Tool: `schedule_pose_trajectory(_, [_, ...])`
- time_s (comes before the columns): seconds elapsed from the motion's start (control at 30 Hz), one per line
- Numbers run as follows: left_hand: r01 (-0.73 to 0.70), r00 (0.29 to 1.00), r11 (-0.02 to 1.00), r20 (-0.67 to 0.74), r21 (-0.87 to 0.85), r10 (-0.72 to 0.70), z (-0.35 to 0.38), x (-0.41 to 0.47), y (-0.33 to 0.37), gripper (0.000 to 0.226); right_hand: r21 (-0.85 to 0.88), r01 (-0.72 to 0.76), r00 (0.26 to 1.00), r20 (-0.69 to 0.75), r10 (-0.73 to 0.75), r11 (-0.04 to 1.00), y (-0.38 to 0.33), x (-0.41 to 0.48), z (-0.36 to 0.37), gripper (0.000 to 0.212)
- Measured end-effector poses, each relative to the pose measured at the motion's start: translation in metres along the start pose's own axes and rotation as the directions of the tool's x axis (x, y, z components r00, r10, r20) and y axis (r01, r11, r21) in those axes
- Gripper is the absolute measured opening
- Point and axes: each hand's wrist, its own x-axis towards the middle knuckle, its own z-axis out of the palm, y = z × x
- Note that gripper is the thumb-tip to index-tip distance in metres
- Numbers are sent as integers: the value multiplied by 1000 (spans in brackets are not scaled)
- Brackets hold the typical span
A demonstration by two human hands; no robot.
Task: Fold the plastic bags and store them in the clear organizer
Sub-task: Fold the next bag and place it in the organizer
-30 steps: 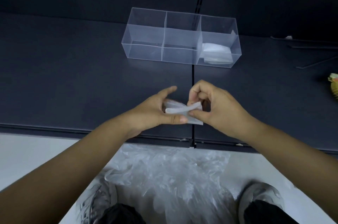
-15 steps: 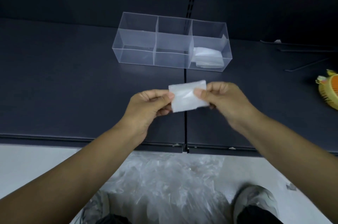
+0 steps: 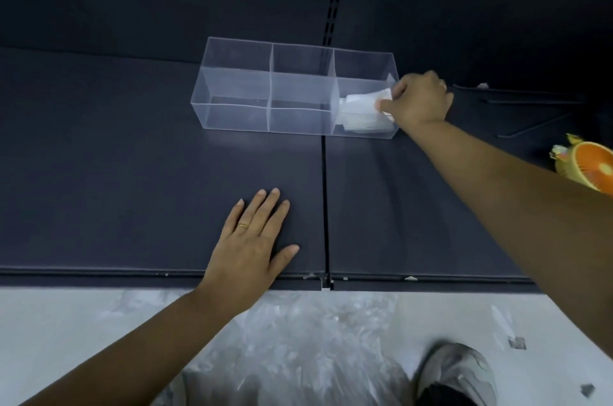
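Observation:
A clear organizer (image 3: pixel 265 87) with three compartments stands on the dark shelf (image 3: pixel 132 173). My right hand (image 3: pixel 419 100) reaches over its right end and pinches a folded white plastic bag (image 3: pixel 363 98) inside the right compartment, above other folded bags (image 3: pixel 361 123) lying on its floor. The left and middle compartments hold nothing. My left hand (image 3: pixel 253 241) lies flat on the shelf near its front edge, fingers straight, holding nothing.
A heap of loose clear plastic bags (image 3: pixel 282 339) lies on the pale floor below the shelf edge, beside a grey shoe (image 3: pixel 454 372). An orange and yellow fan-like object (image 3: pixel 587 170) sits at the right. Thin dark rods (image 3: pixel 530 113) lie at the back right.
Both hands held the folded bag in front of me. My right hand has since carried it alone to the organizer's right compartment, and my left hand let go and dropped flat onto the shelf.

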Motion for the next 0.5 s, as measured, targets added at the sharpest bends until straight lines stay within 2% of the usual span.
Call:
schedule_pose_trajectory(0.17, [-11, 999, 993, 47, 118, 6, 3, -9, -5, 71, 174, 75, 993, -99, -59, 982, 2, -23, -19, 54])
schedule_pose_trajectory(0.23, [-18, 999, 991, 46, 130, 12, 3, -16, -7, 71, 268, 206, 970, -182, -160, 941, 2, -58, -30, 46])
schedule_pose_trajectory(0.3, [-28, 998, 991, 50, 134, 22, 4, -22, -9, 71, 346, 420, 906, -214, -366, 839, 7, -120, -30, 26])
schedule_pose_trajectory(0.33, [-33, 999, 990, 46, 134, 27, 5, -24, -10, 70, 381, 512, 856, -156, -493, 770, 14, -158, -25, 17])
schedule_pose_trajectory(0.4, [-39, 999, 991, 36, 131, 35, 7, -25, -12, 70, 463, 578, 710, 122, -694, 672, 30, -236, -10, 21])
schedule_pose_trajectory(0.43, [-43, 999, 991, 33, 129, 39, 8, -25, -12, 70, 476, 547, 621, 321, -715, 689, 39, -267, 1, 27])
schedule_pose_trajectory(0.47, [-48, 999, 990, 26, 129, 45, 8, -25, -12, 70, 434, 503, 554, 502, -664, 748, 48, -289, 14, 36])
schedule_pose_trajectory(0.5, [-51, 999, 990, 21, 130, 49, 8, -25, -12, 71, 342, 464, 531, 631, -565, 817, 57, -302, 26, 49])
